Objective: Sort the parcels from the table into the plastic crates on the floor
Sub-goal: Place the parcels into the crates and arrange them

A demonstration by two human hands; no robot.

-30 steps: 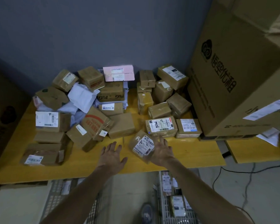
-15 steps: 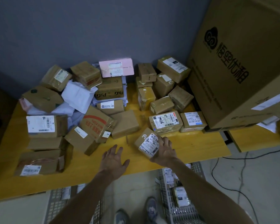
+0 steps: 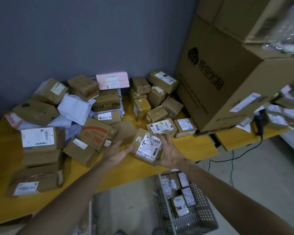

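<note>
The right hand (image 3: 172, 154) grips a small parcel (image 3: 147, 147), palm turned up at its right side and fingers curled over its far edge. The left hand (image 3: 116, 152) is palm up with fingers loosely straight, and its thumb touches the parcel's left edge. Half a second ago the parcel lay on the desk (image 3: 109, 177) under the right hand alone, and the left hand was back upward, apart from it. Now the parcel is raised off the desk and tilted toward the camera.

It is a flat brown cardboard box with a pale logo mark on its left part. A large white shipping label on it carries barcodes and black print. It is held left of and below the large carton (image 3: 227, 82), just in front of the heap of parcels (image 3: 95, 133). Further below the carton, on the floor, stands a grey perforated crate (image 3: 202, 216) holding labelled parcels.
</note>
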